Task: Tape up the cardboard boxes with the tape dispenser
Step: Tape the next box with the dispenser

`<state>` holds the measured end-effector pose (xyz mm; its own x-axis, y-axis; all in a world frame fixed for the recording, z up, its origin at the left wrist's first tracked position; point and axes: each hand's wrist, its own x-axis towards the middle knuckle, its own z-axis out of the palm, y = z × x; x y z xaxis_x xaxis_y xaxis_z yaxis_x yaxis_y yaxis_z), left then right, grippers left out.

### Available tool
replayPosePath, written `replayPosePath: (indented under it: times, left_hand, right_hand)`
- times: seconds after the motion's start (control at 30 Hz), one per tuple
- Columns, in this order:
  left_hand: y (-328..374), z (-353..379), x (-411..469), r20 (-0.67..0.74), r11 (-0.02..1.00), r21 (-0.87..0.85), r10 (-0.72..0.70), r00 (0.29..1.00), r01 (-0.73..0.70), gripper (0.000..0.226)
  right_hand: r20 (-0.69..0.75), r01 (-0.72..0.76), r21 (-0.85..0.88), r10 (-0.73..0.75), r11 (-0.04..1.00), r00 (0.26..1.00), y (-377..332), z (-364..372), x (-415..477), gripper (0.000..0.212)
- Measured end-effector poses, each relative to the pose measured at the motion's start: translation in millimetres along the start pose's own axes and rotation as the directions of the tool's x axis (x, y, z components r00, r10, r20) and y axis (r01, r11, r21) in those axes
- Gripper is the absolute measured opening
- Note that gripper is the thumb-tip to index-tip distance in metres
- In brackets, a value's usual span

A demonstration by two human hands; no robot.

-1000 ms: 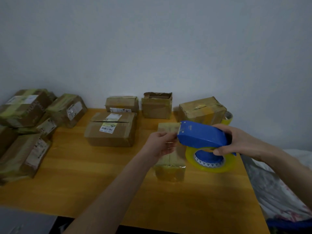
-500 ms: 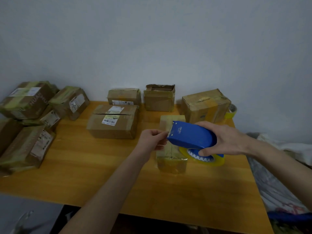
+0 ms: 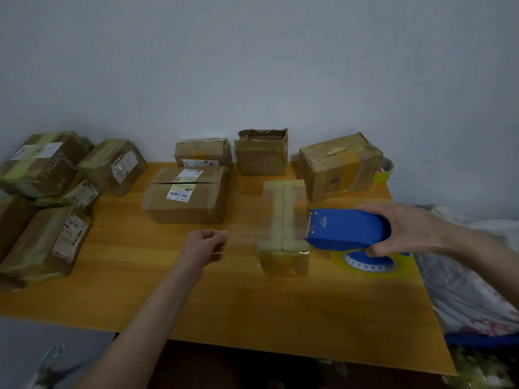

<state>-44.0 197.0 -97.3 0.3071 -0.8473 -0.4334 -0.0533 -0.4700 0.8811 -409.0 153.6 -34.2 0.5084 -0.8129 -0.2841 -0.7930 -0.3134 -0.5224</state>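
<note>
Left hand (image 3: 206, 245) pulling away from tape dispenser (image 3: 348, 228), pinching tape strip (image 3: 244, 238); right hand (image 3: 404, 228) gripping tape dispenser; tape strip stretching over cardboard box (image 3: 283, 197).

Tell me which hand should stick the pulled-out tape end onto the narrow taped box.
Probably the left hand: it pinches the free end of the clear tape strip just left of the narrow cardboard box, while the right hand grips the blue tape dispenser beyond it.

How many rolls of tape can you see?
2. One roll is on the blue dispenser in the right hand; the other roll stands at the table's back edge, half hidden behind a box. More may be hidden.
</note>
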Motion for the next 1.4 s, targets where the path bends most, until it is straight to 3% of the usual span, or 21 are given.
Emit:
replayPosePath:
  times: [0.6, 0.93, 1.0, 1.03, 1.1, 1.13, 1.2, 1.27, 1.33, 1.4]
  left_hand:
    - [-37.4, 32.2, 6.8, 0.012, 0.989, 0.138, -0.049, 0.999, 0.047, 0.017]
    - [-43.3, 43.0, 21.9, -0.014, 0.920, 0.391, 0.013, 1.000, -0.006, 0.023]
    - [-44.4, 35.5, 24.4, 0.023, 0.827, 0.563, -0.020, 1.000, 0.004, 0.049]
    - [-44.5, 30.1, 24.6, 0.022, 0.727, 0.687, -0.013, 1.000, -0.006, 0.060]
    - [-46.7, 21.7, 23.4, -0.011, 0.541, 0.835, 0.192, 0.981, -0.097, 0.059]
    - [-46.4, 23.3, 20.0, 0.024, 0.497, 0.838, 0.379, 0.925, -0.226, 0.050]
    - [-36.8, 41.0, 3.5, 0.208, 0.375, 0.750, 0.647, 0.734, -0.544, 0.037]
    - [-28.8, 68.0, -13.4, 0.460, 0.208, 0.687, 0.616, 0.639, -0.696, 0.043]
    - [-31.7, 84.9, -14.9, 0.600, 0.065, 0.721, 0.440, 0.668, -0.690, 0.052]
    - [-37.2, 87.7, -7.7, 0.626, -0.032, 0.756, 0.329, 0.707, -0.654, 0.056]
  right_hand:
    - [0.153, -0.154, -0.123, 0.171, 0.981, 0.973, 31.1, 29.8, 11.0, 0.067]
    - [0.174, -0.196, -0.118, 0.214, 0.974, 0.961, 26.5, 52.0, 24.6, 0.076]
    - [0.169, -0.198, -0.117, 0.216, 0.973, 0.962, 28.8, 53.5, 23.8, 0.076]
    - [0.167, -0.201, -0.117, 0.219, 0.973, 0.961, 30.1, 54.1, 22.9, 0.076]
    - [0.145, -0.203, -0.119, 0.219, 0.972, 0.965, 31.1, 56.1, 20.0, 0.077]
    - [0.125, -0.204, -0.115, 0.218, 0.972, 0.968, 31.4, 58.1, 18.9, 0.076]
    - [0.095, -0.202, -0.108, 0.212, 0.973, 0.973, 28.9, 63.1, 23.5, 0.073]
    - [0.075, -0.193, -0.088, 0.199, 0.977, 0.977, 23.2, 70.0, 31.7, 0.072]
    - [0.064, -0.178, -0.063, 0.182, 0.982, 0.981, 19.0, 75.4, 39.4, 0.075]
    - [0.076, -0.162, -0.065, 0.167, 0.985, 0.983, 19.0, 75.0, 40.9, 0.082]
